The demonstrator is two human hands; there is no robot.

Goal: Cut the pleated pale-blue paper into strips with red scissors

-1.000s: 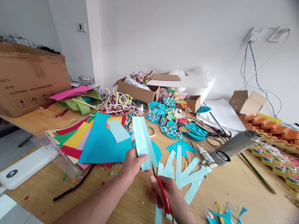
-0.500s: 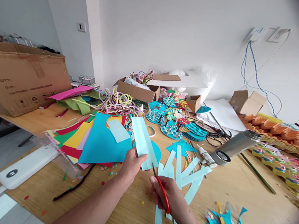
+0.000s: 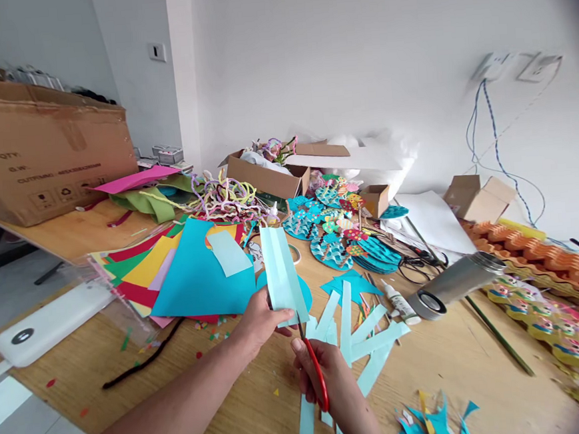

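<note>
Above the worktop (image 3: 254, 407), towards its near edge, our left hand (image 3: 261, 319) pinches a pale-blue sheet (image 3: 279, 264); our right hand (image 3: 335, 368) grips red-handled scissors (image 3: 317, 366) at its lower end. Several loose strips (image 3: 346, 323) alongside look done; the wider held sheet, we judge, has cutting left.

Bright, diffuse light leaves soft shadows; white plastic (image 3: 398, 147) behind the steel flask (image 3: 460, 285) glares. Right of the flask, the yellow tray (image 3: 562, 339) blurs toward dark vignetting; far left of it, the cardboard box (image 3: 54, 155) looks stretched.

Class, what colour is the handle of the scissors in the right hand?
The visible scissors handle is red; the head view shows it.
</note>
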